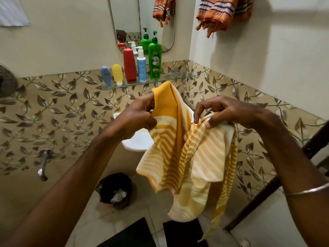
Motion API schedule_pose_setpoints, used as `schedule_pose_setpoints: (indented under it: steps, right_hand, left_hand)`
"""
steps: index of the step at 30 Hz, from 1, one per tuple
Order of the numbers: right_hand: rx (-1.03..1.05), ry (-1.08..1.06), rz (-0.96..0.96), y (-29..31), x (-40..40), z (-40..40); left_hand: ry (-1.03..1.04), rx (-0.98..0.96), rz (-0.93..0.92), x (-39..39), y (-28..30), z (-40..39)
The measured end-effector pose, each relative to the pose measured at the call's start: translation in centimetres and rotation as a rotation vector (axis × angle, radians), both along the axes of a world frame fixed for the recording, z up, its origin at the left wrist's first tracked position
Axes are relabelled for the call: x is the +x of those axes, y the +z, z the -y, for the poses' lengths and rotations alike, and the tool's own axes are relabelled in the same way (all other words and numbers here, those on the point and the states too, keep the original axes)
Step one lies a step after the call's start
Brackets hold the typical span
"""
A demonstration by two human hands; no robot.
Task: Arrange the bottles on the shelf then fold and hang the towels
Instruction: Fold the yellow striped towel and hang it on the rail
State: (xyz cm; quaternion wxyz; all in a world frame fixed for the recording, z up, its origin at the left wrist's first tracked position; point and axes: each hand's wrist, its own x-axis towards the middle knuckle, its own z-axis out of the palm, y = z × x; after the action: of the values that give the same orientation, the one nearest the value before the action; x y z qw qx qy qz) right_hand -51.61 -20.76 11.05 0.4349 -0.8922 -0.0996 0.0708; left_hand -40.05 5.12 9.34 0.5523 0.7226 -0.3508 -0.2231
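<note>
left hand (140,113) | right hand (222,111) | both gripping yellow striped towel (195,157)

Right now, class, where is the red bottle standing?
In the head view the red bottle stands on the glass shelf under the mirror, between the yellow bottle and the white pump bottle.

Glass shelf (147,82): its left and middle are taken by five bottles in a close row, blue tube (106,75), yellow tube (117,74), red bottle (129,65), white pump bottle (141,68), green pump bottle (155,58), with only slim gaps between them; its right end stands bare. Directly in front of and below the shelf, the held yellow striped towel (192,154) blocks approach. Above and right of the shelf, an orange towel (222,13) hangs against the wall, bare wall beneath it.
</note>
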Motion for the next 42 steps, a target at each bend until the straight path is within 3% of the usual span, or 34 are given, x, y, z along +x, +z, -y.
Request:
schedule_pose_setpoints:
  steps: [5, 11, 15, 18, 26, 31, 35, 39, 42]
  right_hand:
    - [-0.114, -0.017, -0.078, -0.8, -0.2, -1.1]
    - [-0.337, -0.096, -0.056, -3.6, -0.4, -4.3]
    - [-0.511, -0.299, 0.109, -5.6, 0.1, -5.5]
    - [-0.503, -0.388, 0.204, -6.3, 0.7, -5.0]
    - [-0.139, -0.406, 0.356, -6.1, 0.2, -2.9]
    - [0.188, -0.428, 0.276, -4.7, 0.6, -3.1]
    - [0.198, -0.416, 0.24, -3.9, 0.6, -3.2]
    - [0.058, -0.4, 0.281, -3.4, 0.9, -3.1]
    - [-0.049, -0.354, 0.245, -3.4, 0.9, -3.3]
  left_hand:
    - [0.005, -0.171, -0.217, -1.3, 0.6, 1.3]
    - [0.223, -0.423, -0.451, -2.8, 0.8, 4.0]
    - [0.376, -0.537, -0.478, -3.3, 0.7, 5.3]
    - [0.445, -0.591, -0.463, -2.6, 0.7, 5.4]
    - [0.554, -0.567, -0.492, -0.8, -0.2, 3.7]
    - [0.523, -0.555, -0.642, -0.5, -2.1, 3.3]
    - [0.466, -0.518, -0.848, -0.4, -4.9, 3.2]
    - [0.344, -0.39, -1.053, -0.6, -9.4, 3.1]
    - [0.266, -0.223, -1.052, -2.0, -11.8, 2.9]
